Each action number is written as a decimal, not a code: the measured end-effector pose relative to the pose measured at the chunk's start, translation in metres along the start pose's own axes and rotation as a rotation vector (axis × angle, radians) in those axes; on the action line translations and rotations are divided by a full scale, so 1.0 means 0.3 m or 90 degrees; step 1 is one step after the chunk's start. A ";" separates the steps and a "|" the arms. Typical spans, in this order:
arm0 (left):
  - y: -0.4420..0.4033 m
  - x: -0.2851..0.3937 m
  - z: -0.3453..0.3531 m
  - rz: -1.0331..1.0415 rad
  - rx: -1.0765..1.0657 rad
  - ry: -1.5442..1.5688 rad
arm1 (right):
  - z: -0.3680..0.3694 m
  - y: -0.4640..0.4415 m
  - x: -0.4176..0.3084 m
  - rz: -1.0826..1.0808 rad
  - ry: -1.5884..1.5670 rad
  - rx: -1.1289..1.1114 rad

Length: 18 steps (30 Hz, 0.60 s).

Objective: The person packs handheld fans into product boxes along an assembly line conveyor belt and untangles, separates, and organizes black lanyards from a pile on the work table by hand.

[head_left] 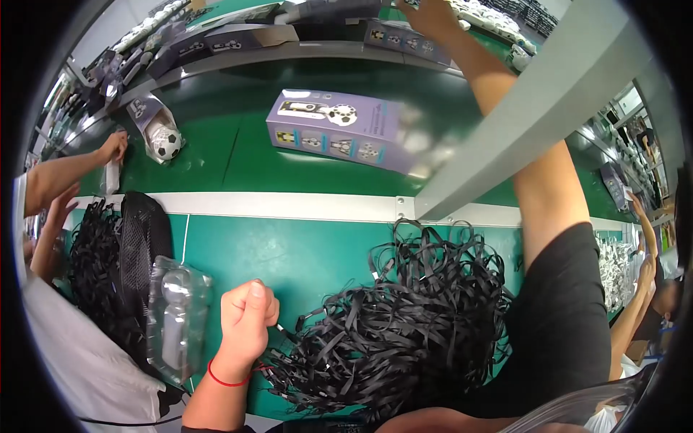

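My left hand (pixel 247 314), with a red string at the wrist, is closed in a fist above the green table. Whatever its fingers may hold is hidden. Beside it lies a large tangled heap of black wrist straps (pixel 404 325), some with small light ends. Stretched far forward, my right arm passes behind a grey post. My right hand (pixel 433 18) is at the top edge, near a purple printed box (pixel 408 40); its fingers are partly cut off. A larger purple box (pixel 336 130), printed with a soccer-ball device, lies on the green belt.
The slanted grey post (pixel 527 108) crosses the right side. An open box with a soccer ball (pixel 165 143) lies left on the belt. A clear plastic tray (pixel 177 317) and black mesh bag (pixel 144 252) are left of me. Co-workers' arms (pixel 65 173) show at both sides.
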<state>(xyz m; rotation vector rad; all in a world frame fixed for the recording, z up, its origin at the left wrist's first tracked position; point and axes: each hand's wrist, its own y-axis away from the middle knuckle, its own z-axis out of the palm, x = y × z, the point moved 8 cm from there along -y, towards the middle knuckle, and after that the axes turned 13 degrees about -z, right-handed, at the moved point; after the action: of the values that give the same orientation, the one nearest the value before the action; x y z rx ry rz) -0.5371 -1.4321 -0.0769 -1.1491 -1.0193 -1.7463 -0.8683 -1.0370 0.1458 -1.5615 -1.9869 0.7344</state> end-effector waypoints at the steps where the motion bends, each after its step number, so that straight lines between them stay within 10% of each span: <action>1: 0.015 0.011 -0.021 0.011 0.003 0.003 | -0.006 0.053 -0.065 -0.045 -0.058 -0.038; 8: 0.114 0.080 -0.019 0.024 -0.035 0.010 | -0.384 0.470 -0.088 0.135 0.017 -0.062; 11: 0.195 0.104 -0.035 0.012 -0.022 -0.005 | -0.601 0.644 -0.064 -0.131 0.031 0.007; 13: 0.227 0.122 -0.016 0.008 -0.074 0.023 | -0.805 0.746 -0.177 0.187 -0.241 0.135; 18: 0.284 0.152 0.001 0.087 -0.073 0.002 | -1.038 0.755 -0.768 -0.067 -0.676 0.315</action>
<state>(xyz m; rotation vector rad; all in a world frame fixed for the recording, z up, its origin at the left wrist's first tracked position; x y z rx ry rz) -0.4718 -1.4711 -0.0171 -1.2559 -0.8280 -1.7151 -0.4486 -1.1848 0.2037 -0.7818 -2.2090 2.1178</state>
